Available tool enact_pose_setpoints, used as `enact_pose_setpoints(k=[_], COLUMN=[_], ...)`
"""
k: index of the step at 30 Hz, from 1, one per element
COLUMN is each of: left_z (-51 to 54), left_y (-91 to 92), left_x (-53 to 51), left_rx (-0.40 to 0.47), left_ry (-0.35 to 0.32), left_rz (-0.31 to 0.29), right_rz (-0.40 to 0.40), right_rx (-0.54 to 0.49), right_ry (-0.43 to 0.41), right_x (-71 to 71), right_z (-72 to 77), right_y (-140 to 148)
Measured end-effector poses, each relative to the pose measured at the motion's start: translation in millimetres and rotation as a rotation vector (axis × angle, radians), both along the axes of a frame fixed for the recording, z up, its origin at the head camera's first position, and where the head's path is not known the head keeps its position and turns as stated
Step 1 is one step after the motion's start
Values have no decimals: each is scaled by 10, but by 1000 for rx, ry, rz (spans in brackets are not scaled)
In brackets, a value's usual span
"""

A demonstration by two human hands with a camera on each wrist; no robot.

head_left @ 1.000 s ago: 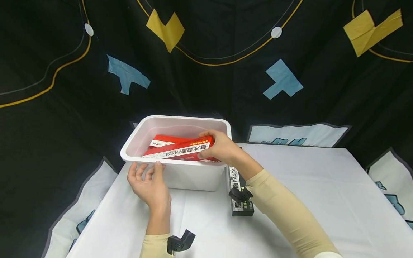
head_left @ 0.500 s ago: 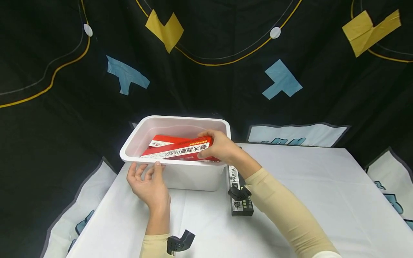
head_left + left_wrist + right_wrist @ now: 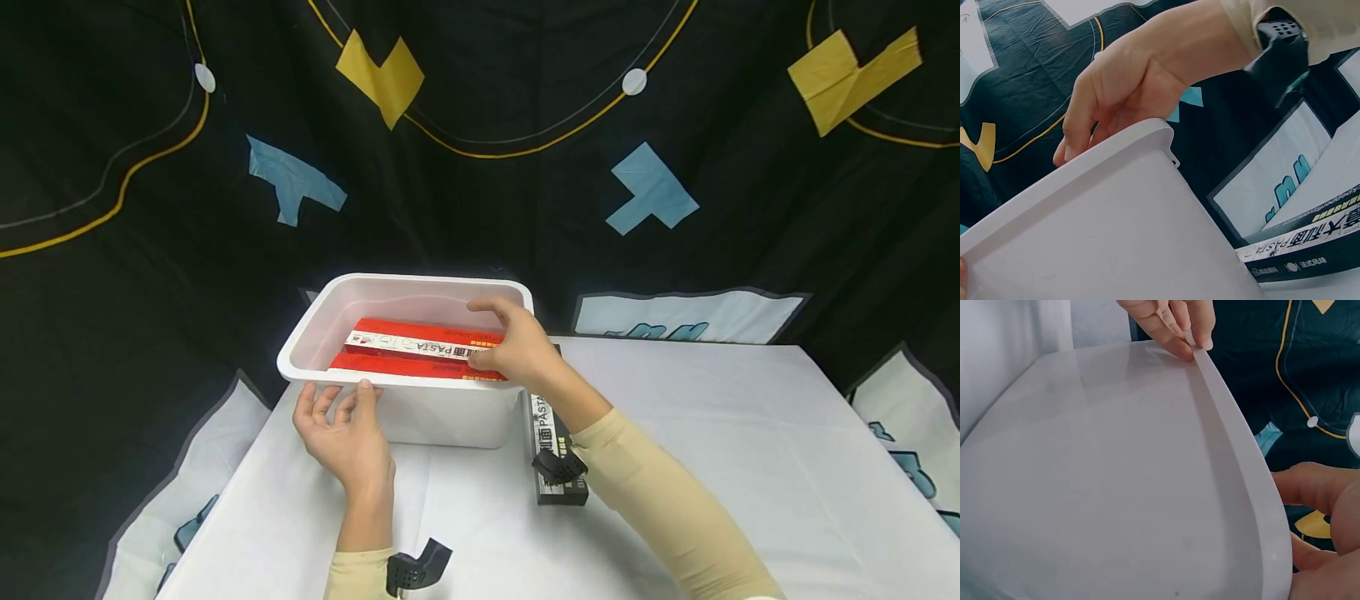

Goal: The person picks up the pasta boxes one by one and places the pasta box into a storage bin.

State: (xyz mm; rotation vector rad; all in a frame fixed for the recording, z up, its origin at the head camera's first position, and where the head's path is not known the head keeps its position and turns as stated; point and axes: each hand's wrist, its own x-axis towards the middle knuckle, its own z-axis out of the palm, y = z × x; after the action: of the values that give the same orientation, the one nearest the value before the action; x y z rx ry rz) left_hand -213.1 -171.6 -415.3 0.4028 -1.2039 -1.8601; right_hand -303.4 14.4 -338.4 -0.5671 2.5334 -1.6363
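Observation:
A white plastic bin [image 3: 442, 412] stands on the table. Inside lie red pasta boxes: one [image 3: 420, 337] shows its white lettered side, and another red box [image 3: 405, 365] sits in front, partly hidden by the rim. My left hand [image 3: 348, 429] pinches the front rim, as the right wrist view also shows: the left hand [image 3: 1175, 322] has fingers on both sides of the edge. My right hand [image 3: 521, 346] is over the right end of the bin, fingers spread, the thumb by the box end. In the left wrist view the right hand [image 3: 1129, 94] reaches over the rim.
A black pasta box [image 3: 558, 479] lies on the table [image 3: 675, 433] right of the bin, partly under the right forearm. Behind the table hangs a dark cloth [image 3: 480, 217] with yellow and blue tape pieces.
My right hand has let go of the front red pasta box, which now lies lower and straighter in the bin. Its fingers have spread; the left hand keeps its place on the rim.

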Motion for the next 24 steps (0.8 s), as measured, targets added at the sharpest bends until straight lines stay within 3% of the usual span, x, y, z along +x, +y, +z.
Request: enact_pose_setpoints(k=[9,17,24], left_z=[-15,-19,-37], left_y=[-2,-12,-15], left_x=[-3,-12,-15], left_rx=[0,3,2], left_ry=[6,18,24], left_rz=[2,3,5], right_rz=[63,24,3], right_rx=[-239,-260,-350], right_ry=[50,105,96], right_x=[168,355,540], right_z=[-95,-205,-455], right_y=[242,496,683])
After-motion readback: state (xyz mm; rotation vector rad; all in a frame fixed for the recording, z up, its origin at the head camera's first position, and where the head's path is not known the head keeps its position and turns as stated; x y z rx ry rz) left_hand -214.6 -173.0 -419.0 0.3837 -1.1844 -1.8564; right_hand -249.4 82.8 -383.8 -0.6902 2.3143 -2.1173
